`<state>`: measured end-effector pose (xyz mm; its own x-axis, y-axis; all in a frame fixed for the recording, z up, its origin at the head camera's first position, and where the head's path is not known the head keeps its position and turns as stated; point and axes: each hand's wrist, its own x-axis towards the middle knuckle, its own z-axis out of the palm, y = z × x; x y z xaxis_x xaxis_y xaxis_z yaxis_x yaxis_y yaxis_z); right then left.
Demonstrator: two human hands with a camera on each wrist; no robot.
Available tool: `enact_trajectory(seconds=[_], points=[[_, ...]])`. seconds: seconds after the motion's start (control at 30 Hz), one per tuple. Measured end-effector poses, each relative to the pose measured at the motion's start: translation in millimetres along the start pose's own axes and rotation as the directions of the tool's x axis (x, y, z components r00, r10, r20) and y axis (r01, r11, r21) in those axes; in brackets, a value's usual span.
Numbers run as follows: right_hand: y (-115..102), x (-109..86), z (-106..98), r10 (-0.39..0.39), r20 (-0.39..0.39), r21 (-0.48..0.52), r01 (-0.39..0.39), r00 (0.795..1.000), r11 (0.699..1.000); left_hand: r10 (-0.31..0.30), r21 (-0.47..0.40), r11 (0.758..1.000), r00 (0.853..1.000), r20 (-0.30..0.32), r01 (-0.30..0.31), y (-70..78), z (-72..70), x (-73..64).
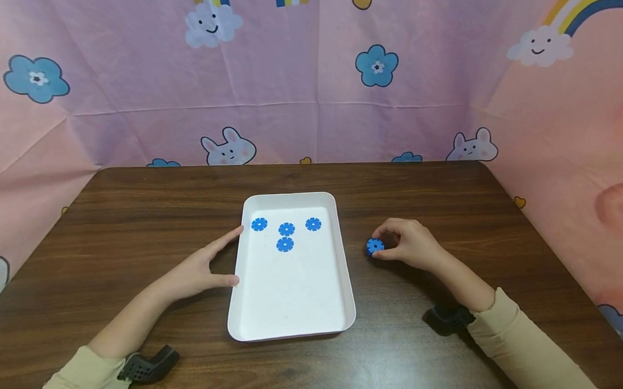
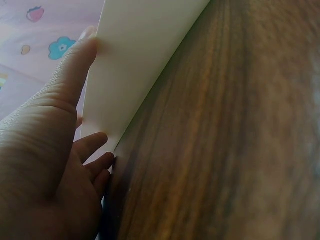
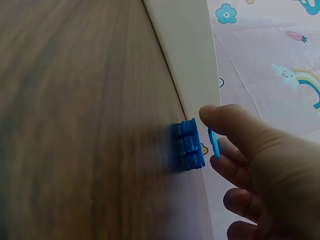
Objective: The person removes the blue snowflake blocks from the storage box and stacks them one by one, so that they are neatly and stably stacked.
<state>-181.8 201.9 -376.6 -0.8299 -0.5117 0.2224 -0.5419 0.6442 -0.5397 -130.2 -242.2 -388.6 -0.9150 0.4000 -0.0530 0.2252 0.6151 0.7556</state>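
My left hand (image 1: pixel 193 273) rests against the left side of a white tray (image 1: pixel 290 310), thumb and fingers spread along its rim. Inside the tray, toward its far end, lie several blue notched discs (image 1: pixel 284 244) shaped like snowflakes or gears. To the right of the tray, my right hand (image 1: pixel 415 245) pinches one blue disc (image 3: pixel 214 144) between thumb and forefinger. Just below it, a short stack of blue discs (image 3: pixel 189 145) stands on the table, a narrow gap apart from the held one in the right wrist view.
A dark wood-grain table (image 1: pixel 153 223) carries the tray and the stack. Behind and beside it hangs a pink and purple cloth (image 1: pixel 287 81) with rabbits, flowers and rainbows. A black band (image 1: pixel 448 319) with a camera sits on the right wrist, another (image 1: pixel 150 365) on the left.
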Motion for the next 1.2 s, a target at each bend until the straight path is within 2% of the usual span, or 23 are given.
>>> enact_trajectory(seconds=[1.2], points=[[0.0,2.5,3.1,0.096,0.012,-0.054,-0.095,0.995,0.994,-0.005,0.002,1.0,1.0,0.003,0.005,3.5,-2.1,-0.3]])
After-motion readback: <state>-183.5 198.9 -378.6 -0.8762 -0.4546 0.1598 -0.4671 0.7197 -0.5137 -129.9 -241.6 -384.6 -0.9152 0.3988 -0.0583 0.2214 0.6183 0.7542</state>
